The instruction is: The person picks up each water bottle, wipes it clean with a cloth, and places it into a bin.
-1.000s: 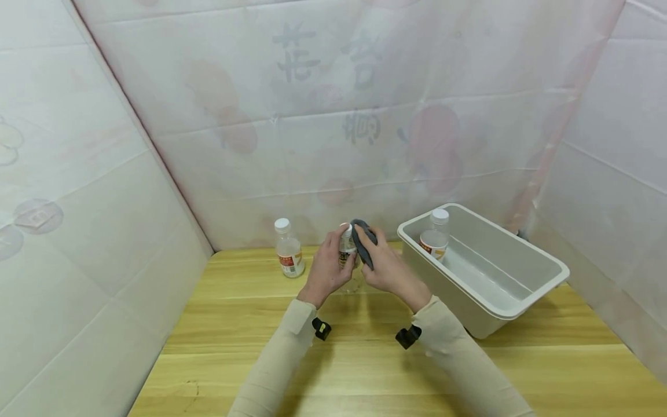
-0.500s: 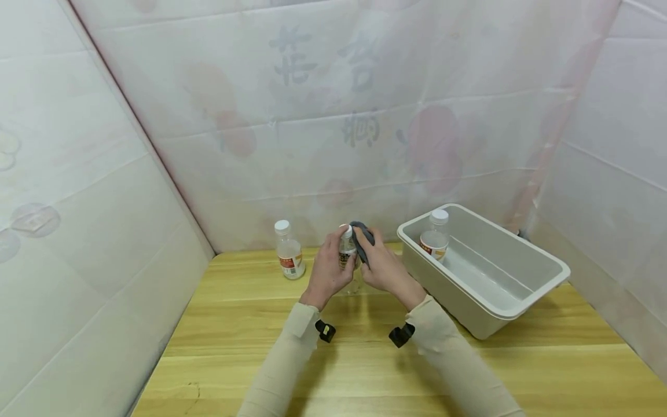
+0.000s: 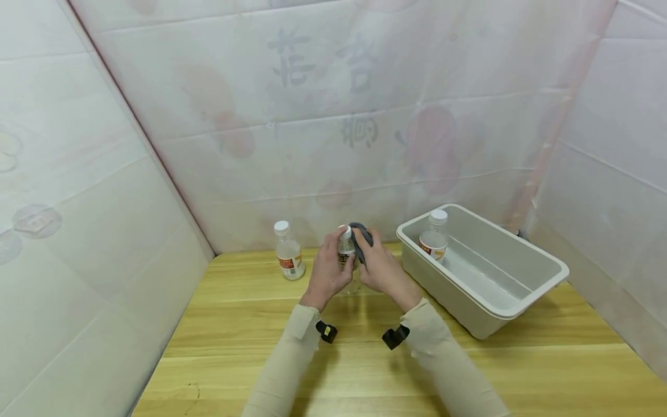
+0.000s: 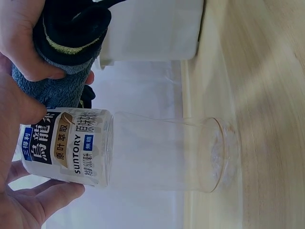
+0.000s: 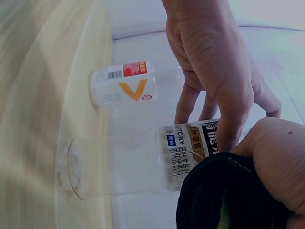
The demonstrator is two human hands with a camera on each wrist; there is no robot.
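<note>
A clear plastic bottle [image 3: 346, 255] with a white cap and a Suntory label [image 4: 62, 145] stands on the wooden table [image 3: 365, 359]. My left hand [image 3: 327, 271] grips it around the labelled upper part. My right hand [image 3: 383, 269] holds a dark grey cloth [image 3: 361, 236] pressed against the bottle's top right side. The cloth [image 4: 66, 52] is bunched in the fingers. In the right wrist view the bottle [image 5: 138, 162] shows its clear lower half, and the cloth [image 5: 228, 195] sits by the label.
A second capped bottle [image 3: 288, 251] with an orange label stands to the left near the back wall. A third bottle [image 3: 435, 236] stands inside a pale plastic bin [image 3: 521, 307] at the right. White sheeted walls close in the table.
The right forearm has shifted slightly left and the cloth sits a little closer over the bottle. The left hand and bottle have hardly moved.
</note>
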